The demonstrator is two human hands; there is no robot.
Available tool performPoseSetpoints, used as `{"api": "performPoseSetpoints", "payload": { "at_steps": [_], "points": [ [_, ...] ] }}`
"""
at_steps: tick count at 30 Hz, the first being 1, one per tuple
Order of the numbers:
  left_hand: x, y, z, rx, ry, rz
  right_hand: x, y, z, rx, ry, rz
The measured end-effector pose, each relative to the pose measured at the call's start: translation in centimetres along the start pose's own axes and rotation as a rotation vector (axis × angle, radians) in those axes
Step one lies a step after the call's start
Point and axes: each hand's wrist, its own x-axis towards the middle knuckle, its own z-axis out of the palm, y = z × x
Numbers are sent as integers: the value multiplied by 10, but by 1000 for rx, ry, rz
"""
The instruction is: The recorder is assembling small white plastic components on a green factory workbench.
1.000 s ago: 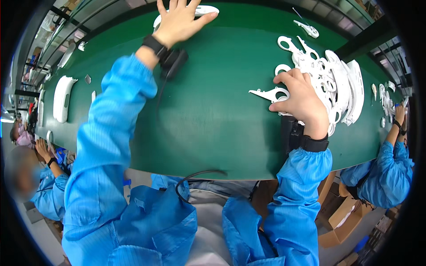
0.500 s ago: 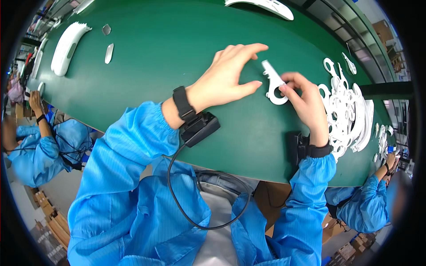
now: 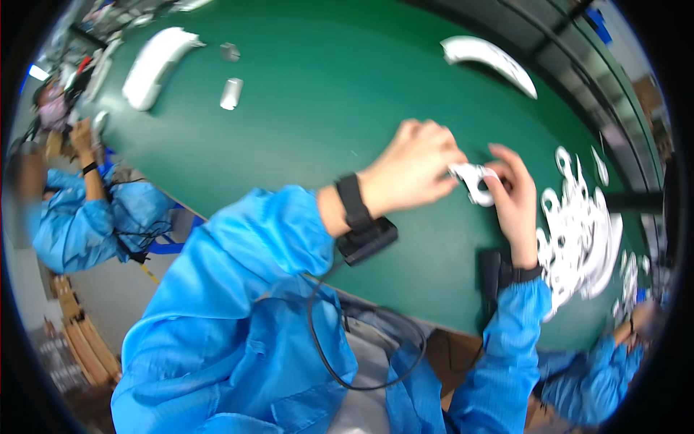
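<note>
A white plastic part with a ring at one end and a narrow arm [image 3: 471, 176] is held between both my hands above the green table. My left hand [image 3: 416, 163] pinches its narrow arm, with the fingers bent and most of that arm hidden behind them. My right hand [image 3: 515, 192] grips the ring with thumb and fingertips. To the right of my right hand lies a heap of similar white plastic parts [image 3: 571, 239], some ringed and some long and curved. The picture is slightly smeared by motion.
On the green table [image 3: 289, 94] lie a curved white shell [image 3: 155, 69] and a small pale piece [image 3: 231, 94] at the far left, and another curved white shell [image 3: 491, 61] at the far right. People in blue work at the left [image 3: 108, 210] and right [image 3: 596, 383]. A cable [image 3: 311, 318] hangs from my left wrist.
My left hand, open before, has come over to the part and closed on its narrow arm. My right hand still holds the ring. The whole view has shifted and tilted.
</note>
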Motion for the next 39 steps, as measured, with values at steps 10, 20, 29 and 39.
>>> {"api": "performPoseSetpoints", "payload": {
  "at_steps": [10, 20, 29, 39],
  "points": [
    [-1, 5, -1, -200, 54, -4, -12, 0, 1, 31, 85, 7],
    [0, 4, -6, -213, 26, -11, -9, 1, 3, 102, 51, 57],
    [-3, 4, -4, -307, 20, -62, -9, 3, 5, 26, 59, 65],
    [2, -3, -4, -467, 60, -194, -10, -16, 7, -491, 259, -359]
  ]
}}
